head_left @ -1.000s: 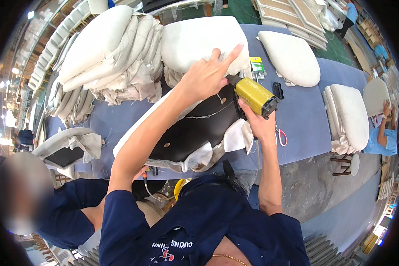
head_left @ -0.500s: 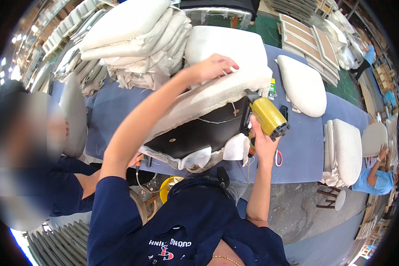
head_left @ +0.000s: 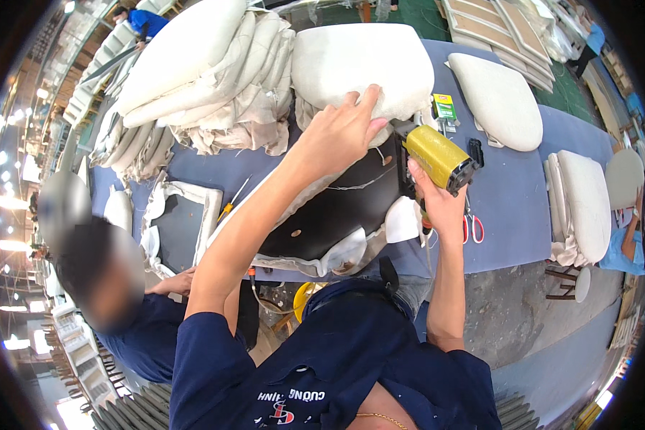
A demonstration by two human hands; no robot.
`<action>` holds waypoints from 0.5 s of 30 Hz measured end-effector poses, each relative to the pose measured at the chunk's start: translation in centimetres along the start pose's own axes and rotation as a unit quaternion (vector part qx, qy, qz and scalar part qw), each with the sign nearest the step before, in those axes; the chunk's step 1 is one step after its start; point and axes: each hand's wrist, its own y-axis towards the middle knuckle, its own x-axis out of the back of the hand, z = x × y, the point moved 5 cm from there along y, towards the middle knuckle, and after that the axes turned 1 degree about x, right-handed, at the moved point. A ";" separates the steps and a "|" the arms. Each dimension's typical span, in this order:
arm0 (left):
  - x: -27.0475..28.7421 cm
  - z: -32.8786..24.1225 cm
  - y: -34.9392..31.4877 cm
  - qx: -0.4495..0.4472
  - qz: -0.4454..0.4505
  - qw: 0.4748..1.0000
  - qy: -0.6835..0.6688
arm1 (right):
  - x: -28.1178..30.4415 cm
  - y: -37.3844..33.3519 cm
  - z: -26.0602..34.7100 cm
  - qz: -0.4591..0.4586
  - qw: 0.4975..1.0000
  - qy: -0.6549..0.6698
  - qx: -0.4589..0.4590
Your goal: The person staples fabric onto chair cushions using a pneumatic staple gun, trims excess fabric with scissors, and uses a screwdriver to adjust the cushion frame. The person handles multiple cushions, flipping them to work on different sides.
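Observation:
My right hand (head_left: pixel 441 204) grips a yellow staple gun (head_left: pixel 437 154), its nose at the right far edge of an upturned seat cushion. The cushion shows a black underside (head_left: pixel 322 226), with cream fabric (head_left: pixel 287 265) folded round its rim and a loose white flap (head_left: pixel 403 221) at its near right. At the far edge my left hand (head_left: pixel 340 136) is closed, thumb and fingers pinching the fabric there; the pinched part is mostly hidden. Right behind my fingers lies a cream cushion (head_left: pixel 365 61).
Stacked cream cushions (head_left: pixel 201 79) stand far left; another cushion (head_left: pixel 498 100) lies at right. Red-handled scissors (head_left: pixel 473 228) and a green box (head_left: pixel 444 107) rest on the blue table (head_left: pixel 509 208). Close at left, a co-worker's hand (head_left: pixel 181 281) is near another upturned cushion (head_left: pixel 183 229).
My left hand has come down from above the raised fabric to the cushion's far edge, and the fabric there is drawn in. The staple gun stays in my right hand. The view has shifted.

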 end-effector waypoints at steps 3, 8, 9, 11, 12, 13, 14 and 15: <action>0.3 -0.3 -0.1 -0.016 0.004 1.000 0.005 | -0.1 -0.1 0.0 0.027 0.997 0.018 -0.066; 1.0 -1.8 -0.8 -0.043 0.018 0.998 0.030 | -0.7 -1.5 2.3 0.037 0.995 -0.072 0.053; 1.0 -1.9 -0.9 -0.046 0.014 0.998 0.030 | -0.9 -1.8 2.4 0.035 0.996 -0.070 0.047; 1.1 -2.2 -1.2 -0.055 0.007 0.998 0.023 | -1.1 -2.1 2.5 0.032 0.997 -0.063 0.037; 1.2 -2.3 -1.3 -0.060 0.004 0.998 0.018 | -0.9 -2.2 1.9 0.045 0.996 -0.068 0.024; 1.3 -2.5 -1.5 -0.065 0.001 0.998 0.012 | -0.7 -2.6 1.8 0.050 0.995 -0.074 0.038; 1.5 -2.7 -1.7 -0.072 -0.004 0.997 0.013 | -0.7 -3.1 1.9 0.057 0.994 -0.079 0.050; 1.6 -2.9 -1.9 -0.080 -0.010 0.997 0.013 | -0.8 -3.6 2.1 0.064 0.992 -0.084 0.063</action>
